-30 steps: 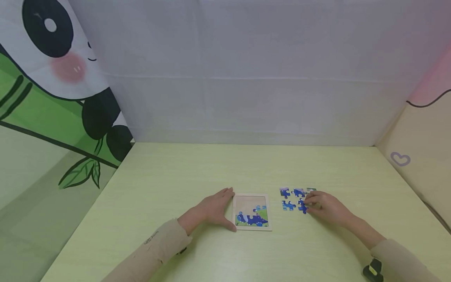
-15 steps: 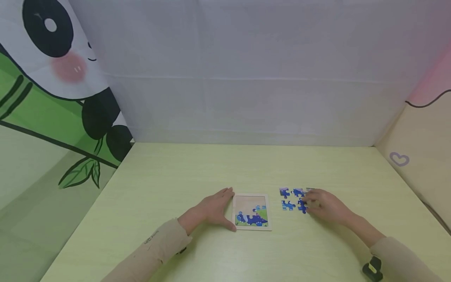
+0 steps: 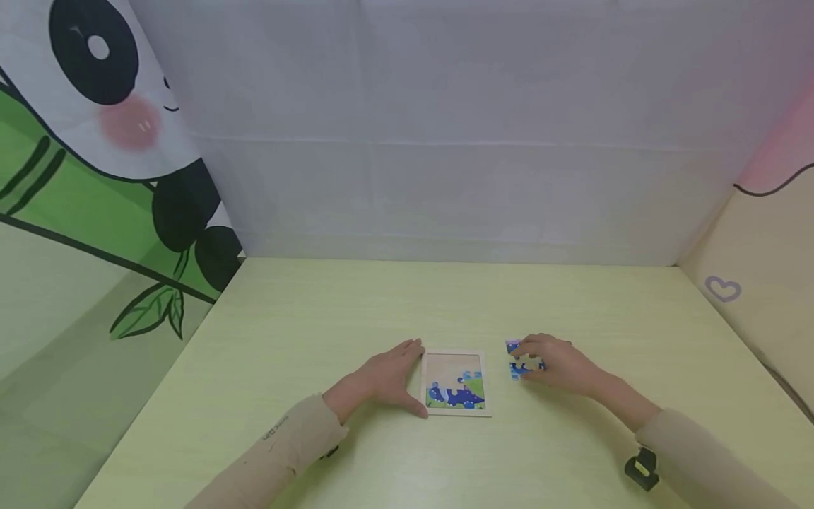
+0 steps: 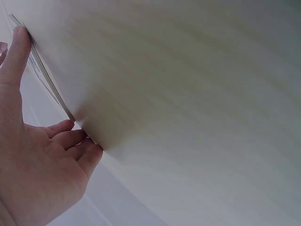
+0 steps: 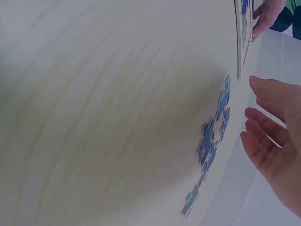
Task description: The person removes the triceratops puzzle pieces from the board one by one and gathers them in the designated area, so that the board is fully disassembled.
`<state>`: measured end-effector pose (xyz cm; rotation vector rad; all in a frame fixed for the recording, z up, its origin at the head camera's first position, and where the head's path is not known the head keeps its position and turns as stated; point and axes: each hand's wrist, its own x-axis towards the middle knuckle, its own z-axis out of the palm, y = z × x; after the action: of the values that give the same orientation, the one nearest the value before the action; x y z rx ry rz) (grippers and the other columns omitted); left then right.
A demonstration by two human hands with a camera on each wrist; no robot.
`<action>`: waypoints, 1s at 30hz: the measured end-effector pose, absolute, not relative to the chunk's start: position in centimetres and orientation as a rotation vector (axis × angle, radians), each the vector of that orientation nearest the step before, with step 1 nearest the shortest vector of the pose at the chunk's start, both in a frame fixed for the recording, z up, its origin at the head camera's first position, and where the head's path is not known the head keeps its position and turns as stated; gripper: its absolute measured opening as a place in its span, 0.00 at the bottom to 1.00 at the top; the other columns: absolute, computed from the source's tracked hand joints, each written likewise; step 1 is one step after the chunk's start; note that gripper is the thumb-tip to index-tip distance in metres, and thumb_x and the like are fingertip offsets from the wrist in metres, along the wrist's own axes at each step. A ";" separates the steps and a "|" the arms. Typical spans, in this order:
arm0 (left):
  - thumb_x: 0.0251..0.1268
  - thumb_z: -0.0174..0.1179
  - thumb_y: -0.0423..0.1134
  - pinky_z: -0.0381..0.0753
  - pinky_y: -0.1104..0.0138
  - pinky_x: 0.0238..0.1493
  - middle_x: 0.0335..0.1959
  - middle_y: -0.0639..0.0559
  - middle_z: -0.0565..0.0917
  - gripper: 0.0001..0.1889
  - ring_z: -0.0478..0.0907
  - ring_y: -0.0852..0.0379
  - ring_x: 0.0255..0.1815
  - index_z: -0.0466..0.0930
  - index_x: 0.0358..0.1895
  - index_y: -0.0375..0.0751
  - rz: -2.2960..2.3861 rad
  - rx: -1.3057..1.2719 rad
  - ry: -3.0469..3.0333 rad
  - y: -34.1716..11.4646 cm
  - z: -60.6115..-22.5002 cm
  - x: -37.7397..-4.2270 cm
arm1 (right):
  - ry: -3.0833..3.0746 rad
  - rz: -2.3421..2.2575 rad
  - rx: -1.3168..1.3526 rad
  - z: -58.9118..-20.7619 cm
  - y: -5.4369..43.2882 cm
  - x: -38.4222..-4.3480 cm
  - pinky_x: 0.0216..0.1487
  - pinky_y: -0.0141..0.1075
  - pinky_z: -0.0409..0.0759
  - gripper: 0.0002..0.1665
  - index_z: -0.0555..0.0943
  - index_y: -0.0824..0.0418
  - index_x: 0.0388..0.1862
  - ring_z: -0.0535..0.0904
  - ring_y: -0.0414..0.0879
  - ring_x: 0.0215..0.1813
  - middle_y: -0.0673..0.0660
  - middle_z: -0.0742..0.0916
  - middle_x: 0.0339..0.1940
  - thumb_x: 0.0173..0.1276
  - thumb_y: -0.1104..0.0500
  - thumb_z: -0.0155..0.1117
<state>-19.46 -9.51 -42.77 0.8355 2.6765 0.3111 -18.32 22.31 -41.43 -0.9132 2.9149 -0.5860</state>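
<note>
A square, pale wooden puzzle tray [image 3: 453, 364] lies on the table in the head view. Assembled pieces with a blue dinosaur picture [image 3: 454, 397] fill its lower part and right side. My left hand [image 3: 384, 378] touches the tray's left edge, thumb at the near corner and fingertips at the far corner. To the right of the tray, my right hand [image 3: 566, 365] hovers over loose blue puzzle pieces [image 3: 516, 369], partly covering them. In the right wrist view, its fingers are relaxed and apart, holding nothing, above several loose pieces [image 5: 207, 139] lying flat.
The light wooden table [image 3: 356, 304] carries the tray and pieces. A pale grey cloth wall [image 3: 407, 191] rises behind its back edge. A panda-patterned panel [image 3: 114, 141] stands on the left, a beige and pink one [image 3: 763, 247] on the right.
My right hand has moved left from the right end of the loose pieces and now covers more of them. The left hand and tray have stayed in place.
</note>
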 end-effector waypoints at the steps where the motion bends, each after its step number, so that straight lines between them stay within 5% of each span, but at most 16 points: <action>1: 0.35 0.65 0.69 0.56 0.56 0.68 0.71 0.43 0.51 0.60 0.47 0.48 0.71 0.50 0.69 0.37 0.314 0.835 2.677 -9.5 -42.8 -19.5 | 2.901 -0.587 -0.924 -41.5 21.9 -18.4 0.44 0.41 0.79 0.20 0.81 0.62 0.45 0.77 0.50 0.46 0.56 0.82 0.46 0.53 0.58 0.69; 7: 0.35 0.65 0.68 0.55 0.56 0.68 0.71 0.44 0.51 0.60 0.46 0.49 0.72 0.50 0.70 0.37 0.325 0.830 2.673 -9.6 -42.8 -19.4 | 2.779 -0.671 -0.917 -42.2 18.8 -18.9 0.38 0.33 0.77 0.22 0.80 0.62 0.48 0.76 0.43 0.41 0.52 0.82 0.44 0.54 0.56 0.69; 30: 0.34 0.65 0.68 0.58 0.55 0.67 0.71 0.44 0.51 0.59 0.47 0.49 0.71 0.50 0.70 0.39 0.321 0.811 2.675 -9.5 -42.7 -19.4 | 2.571 -0.810 -0.780 -42.6 14.7 -19.4 0.39 0.33 0.74 0.20 0.76 0.60 0.40 0.70 0.43 0.36 0.49 0.77 0.32 0.47 0.63 0.73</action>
<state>-19.45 -9.54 -42.74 0.8106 2.6748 0.3213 -19.43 14.69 -42.55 -0.7801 2.5705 -0.8103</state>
